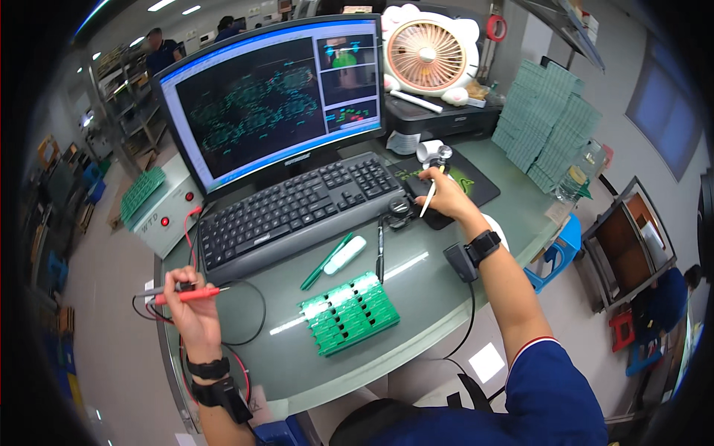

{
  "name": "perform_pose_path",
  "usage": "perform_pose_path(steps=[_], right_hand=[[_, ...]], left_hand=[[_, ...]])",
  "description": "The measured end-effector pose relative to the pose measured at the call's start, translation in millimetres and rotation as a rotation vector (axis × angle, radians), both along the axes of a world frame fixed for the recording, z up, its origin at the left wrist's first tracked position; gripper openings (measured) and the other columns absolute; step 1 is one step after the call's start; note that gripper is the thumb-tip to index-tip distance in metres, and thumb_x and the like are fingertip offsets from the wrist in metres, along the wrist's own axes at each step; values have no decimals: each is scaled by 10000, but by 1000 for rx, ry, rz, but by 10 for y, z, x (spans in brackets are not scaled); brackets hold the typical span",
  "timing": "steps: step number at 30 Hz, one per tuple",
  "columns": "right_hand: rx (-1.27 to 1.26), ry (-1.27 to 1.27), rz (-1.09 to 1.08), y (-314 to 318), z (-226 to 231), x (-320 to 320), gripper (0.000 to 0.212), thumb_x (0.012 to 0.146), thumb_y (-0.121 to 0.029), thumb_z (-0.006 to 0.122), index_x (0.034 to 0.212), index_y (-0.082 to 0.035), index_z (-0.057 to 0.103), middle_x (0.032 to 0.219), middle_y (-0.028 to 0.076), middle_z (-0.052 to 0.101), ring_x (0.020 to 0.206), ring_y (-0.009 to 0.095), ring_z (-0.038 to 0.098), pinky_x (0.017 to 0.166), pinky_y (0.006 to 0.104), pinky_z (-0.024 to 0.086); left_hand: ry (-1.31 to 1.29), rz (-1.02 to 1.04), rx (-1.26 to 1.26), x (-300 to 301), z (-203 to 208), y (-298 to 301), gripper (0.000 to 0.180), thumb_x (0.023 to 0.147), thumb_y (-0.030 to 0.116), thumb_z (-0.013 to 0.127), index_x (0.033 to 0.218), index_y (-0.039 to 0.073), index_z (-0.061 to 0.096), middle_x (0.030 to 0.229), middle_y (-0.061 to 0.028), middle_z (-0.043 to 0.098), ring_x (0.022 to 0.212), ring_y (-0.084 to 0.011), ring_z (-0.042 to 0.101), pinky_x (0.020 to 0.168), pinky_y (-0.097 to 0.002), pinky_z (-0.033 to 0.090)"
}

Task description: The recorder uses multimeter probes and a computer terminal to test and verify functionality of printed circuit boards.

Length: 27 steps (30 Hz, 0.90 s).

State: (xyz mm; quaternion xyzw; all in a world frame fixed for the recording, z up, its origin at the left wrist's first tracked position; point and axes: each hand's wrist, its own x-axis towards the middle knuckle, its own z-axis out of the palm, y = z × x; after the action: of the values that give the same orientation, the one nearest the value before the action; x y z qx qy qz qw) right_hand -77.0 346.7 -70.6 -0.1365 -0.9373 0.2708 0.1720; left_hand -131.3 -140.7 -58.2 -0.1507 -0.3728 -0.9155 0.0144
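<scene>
My left hand (191,312) is raised over the desk's left side, its fingers closed around a red test probe (186,296) and a dark one beside it. The red probe's tip points right, toward the middle of the desk. My right hand (448,196) rests on the dark mouse pad (476,184), closed on a slim pale pointed tool (429,199) whose tip points down. The fingers may also be touching a dark mouse, mostly hidden under them. Between my arms a green circuit board panel (349,314) with rows of dark parts lies flat on the desk.
A keyboard (297,212) stands before the monitor (271,104). A green pen (326,261), a white marker (345,255) and a black pen (381,249) lie above the panel. Green board stacks (539,123), a bottle (579,175) and a fan (428,56) stand farther back. Probe leads loop at left.
</scene>
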Motion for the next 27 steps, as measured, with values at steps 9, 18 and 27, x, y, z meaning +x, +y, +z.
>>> perform_pose_path(steps=[9,18,27], right_hand=[[-90,253,107,10,-267,-96,586,730,-120,770,1248,-82,500,1203,188,597,1158,339,557,955,381,430],[-120,-182,361,-1040,408,906,326,926,-393,575,848,-77,562,738,113,657,686,293,659,610,393,486],[-97,-71,396,-1543,107,1240,238,958,-334,519,962,-95,515,714,156,636,696,391,621,608,472,465]], left_hand=[[-101,10,-40,117,58,92,264,1006,287,435,839,85,468,799,-12,447,672,-101,403,669,-289,465],[-222,-315,-412,397,-133,614,359,953,274,386,747,37,560,967,-143,626,942,-215,567,889,-369,440],[-205,-490,-520,522,-215,851,343,953,248,371,789,9,555,953,-141,615,961,-216,551,924,-332,401]])
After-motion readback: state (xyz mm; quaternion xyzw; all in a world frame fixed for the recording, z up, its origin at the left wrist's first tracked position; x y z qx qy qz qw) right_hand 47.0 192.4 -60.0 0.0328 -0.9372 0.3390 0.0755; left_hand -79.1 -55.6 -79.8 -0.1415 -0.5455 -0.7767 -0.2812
